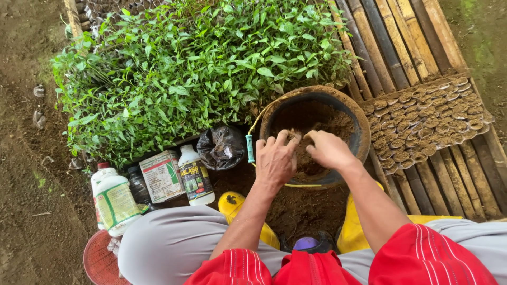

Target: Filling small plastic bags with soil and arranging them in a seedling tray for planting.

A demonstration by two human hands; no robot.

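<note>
A dark round bucket (359, 124) with a soil-smeared rim holds brown soil (330, 124). Both my hands reach into it from below. My left hand (274, 158) has its fingers curled at the near side of the soil, pinching something small and pale between thumb and fingers. My right hand (330, 149) rests knuckles up beside it, fingertips touching the same spot. What lies between the fingertips is too small to make out. My knees in grey trousers and yellow boots (235, 208) sit below the bucket.
A dense bed of green seedlings (200, 68) fills the upper left. Rows of small soil-filled pots (428, 119) lie on a bamboo slat platform (396, 42) at right. White bottles (113, 200), a small box (161, 177) and a black plastic bag (222, 148) stand left of the bucket.
</note>
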